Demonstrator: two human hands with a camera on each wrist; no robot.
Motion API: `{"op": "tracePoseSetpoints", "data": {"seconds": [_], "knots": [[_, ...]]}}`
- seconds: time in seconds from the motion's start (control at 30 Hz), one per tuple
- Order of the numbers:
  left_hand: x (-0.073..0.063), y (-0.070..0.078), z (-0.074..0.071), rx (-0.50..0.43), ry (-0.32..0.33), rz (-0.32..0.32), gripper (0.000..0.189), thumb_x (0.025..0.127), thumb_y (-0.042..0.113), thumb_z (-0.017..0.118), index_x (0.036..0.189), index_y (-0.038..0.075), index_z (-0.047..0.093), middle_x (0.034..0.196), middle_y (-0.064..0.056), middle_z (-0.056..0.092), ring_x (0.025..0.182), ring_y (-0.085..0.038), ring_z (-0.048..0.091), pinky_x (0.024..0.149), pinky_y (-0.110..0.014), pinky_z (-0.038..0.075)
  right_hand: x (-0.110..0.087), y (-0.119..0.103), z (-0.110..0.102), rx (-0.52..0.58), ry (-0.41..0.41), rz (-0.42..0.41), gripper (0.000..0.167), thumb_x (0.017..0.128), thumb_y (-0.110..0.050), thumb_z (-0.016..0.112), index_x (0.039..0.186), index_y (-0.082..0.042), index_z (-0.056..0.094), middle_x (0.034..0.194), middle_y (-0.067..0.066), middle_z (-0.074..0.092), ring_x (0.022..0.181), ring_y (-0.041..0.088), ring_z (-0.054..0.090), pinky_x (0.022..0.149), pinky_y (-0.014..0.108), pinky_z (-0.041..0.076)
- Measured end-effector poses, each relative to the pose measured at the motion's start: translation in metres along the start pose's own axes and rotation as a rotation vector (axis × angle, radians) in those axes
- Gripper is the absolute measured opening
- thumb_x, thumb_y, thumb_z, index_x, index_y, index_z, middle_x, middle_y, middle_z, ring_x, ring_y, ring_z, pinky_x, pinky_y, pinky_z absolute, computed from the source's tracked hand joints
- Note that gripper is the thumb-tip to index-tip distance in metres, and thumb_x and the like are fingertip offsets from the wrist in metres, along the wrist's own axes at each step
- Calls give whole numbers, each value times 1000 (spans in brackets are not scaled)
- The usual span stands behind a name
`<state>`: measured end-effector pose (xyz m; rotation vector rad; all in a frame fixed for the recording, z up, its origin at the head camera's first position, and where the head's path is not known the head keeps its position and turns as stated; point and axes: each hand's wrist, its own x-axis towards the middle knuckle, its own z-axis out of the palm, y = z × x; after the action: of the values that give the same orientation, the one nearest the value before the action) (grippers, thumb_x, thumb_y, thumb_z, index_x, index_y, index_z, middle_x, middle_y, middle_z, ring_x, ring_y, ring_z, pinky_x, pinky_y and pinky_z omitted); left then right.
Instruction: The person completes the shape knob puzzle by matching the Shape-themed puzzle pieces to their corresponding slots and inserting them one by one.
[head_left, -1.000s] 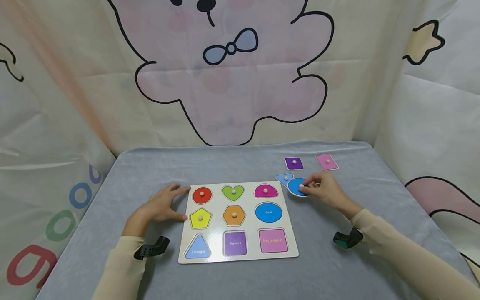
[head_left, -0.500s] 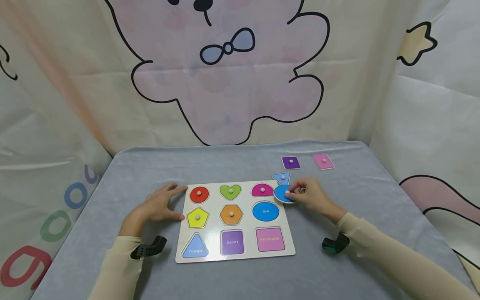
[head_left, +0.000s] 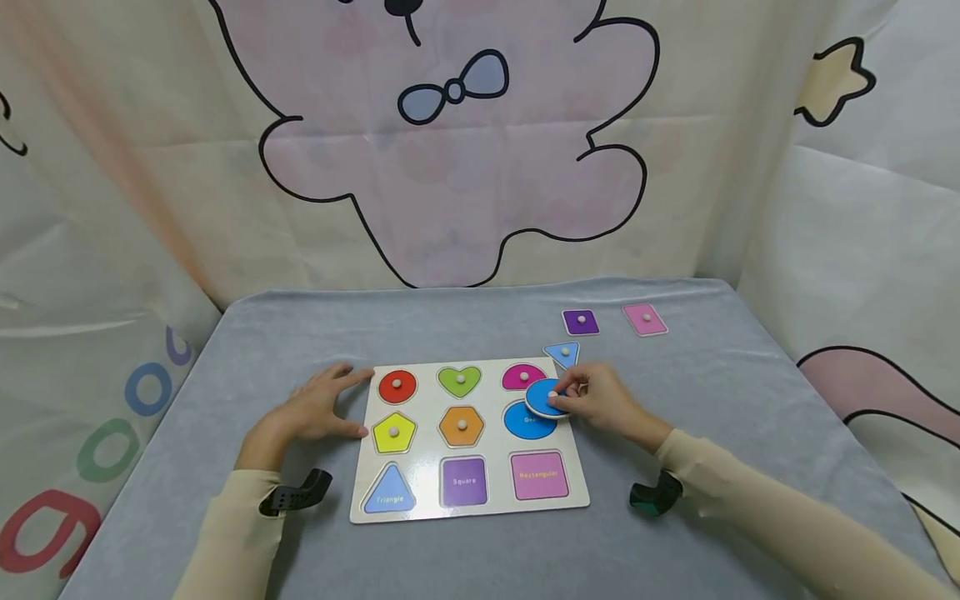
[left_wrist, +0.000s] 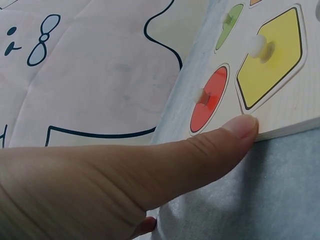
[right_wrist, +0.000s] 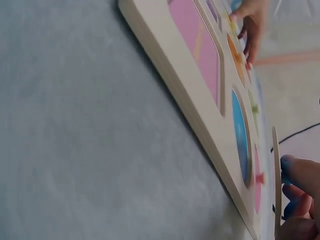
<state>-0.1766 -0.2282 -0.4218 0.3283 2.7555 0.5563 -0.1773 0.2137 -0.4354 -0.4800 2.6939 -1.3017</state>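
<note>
My right hand [head_left: 603,406] pinches the knob of a blue oval puzzle piece [head_left: 537,397] above the right side of a wooden peg puzzle board [head_left: 429,467]. In the head view the piece overlaps the upper part of the blue oval recess [head_left: 517,423]; in the right wrist view the piece [right_wrist: 277,175] appears edge-on, raised off the board. My left hand [head_left: 309,412] lies at the board's left edge with fingers and thumb spread. Its thumb [left_wrist: 215,150] touches the edge beside the yellow pentagon piece [left_wrist: 280,55].
Behind the board lie a light blue triangle piece [head_left: 564,355], a purple square piece [head_left: 581,322] and a pink rectangle piece [head_left: 645,319]. The triangle [head_left: 390,490], square [head_left: 463,482] and rectangle [head_left: 540,475] recesses show their printed bottoms. Other knobbed pieces sit in the board. Grey cloth [head_left: 420,325] covers the table.
My right hand has carried the blue oval piece leftward from beside the triangle piece to over the board near the oval recess. The left hand stays at the board's edge.
</note>
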Motion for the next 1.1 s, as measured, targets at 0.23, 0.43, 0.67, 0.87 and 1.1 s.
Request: {"op": "tracePoseSetpoints", "data": {"seconds": [0.23, 0.43, 0.67, 0.87, 1.1], "knots": [[0, -2, 1, 7, 3, 2, 97, 72, 45, 89, 154, 20, 43, 160, -28, 31, 145, -55, 29, 110, -80, 24, -3, -2, 17, -7, -31, -16, 13, 83, -17, 84, 83, -8, 74, 69, 1, 57, 63, 9, 50, 52, 17, 40], [-1, -2, 2, 4, 6, 4, 97, 73, 45, 88, 154, 20, 43, 160, -28, 31, 144, -55, 29, 110, -79, 24, -3, -8, 27, -38, -63, 0, 12, 83, -19, 84, 84, -12, 75, 70, -2, 58, 68, 11, 52, 57, 19, 43], [-1, -1, 2, 1, 4, 4, 96, 73, 45, 88, 154, 20, 43, 160, -28, 31, 144, -55, 29, 111, -78, 25, -3, -14, 34, -56, -86, 3, 13, 84, -21, 84, 83, -13, 74, 68, -4, 56, 66, 11, 52, 57, 20, 42], [-2, 0, 0, 3, 4, 8, 96, 74, 44, 88, 155, 19, 42, 160, -28, 31, 145, -55, 28, 111, -79, 24, -3, -17, 35, -53, -84, -7, 12, 84, -20, 83, 82, -13, 73, 68, -4, 56, 66, 10, 53, 58, 19, 44], [-1, -1, 1, 6, 5, 11, 97, 73, 46, 88, 155, 21, 42, 160, -27, 31, 145, -55, 28, 110, -79, 24, -2, -15, 34, -85, -76, 5, 13, 83, -19, 84, 81, -14, 73, 66, -5, 55, 65, 10, 52, 59, 20, 42]]}}
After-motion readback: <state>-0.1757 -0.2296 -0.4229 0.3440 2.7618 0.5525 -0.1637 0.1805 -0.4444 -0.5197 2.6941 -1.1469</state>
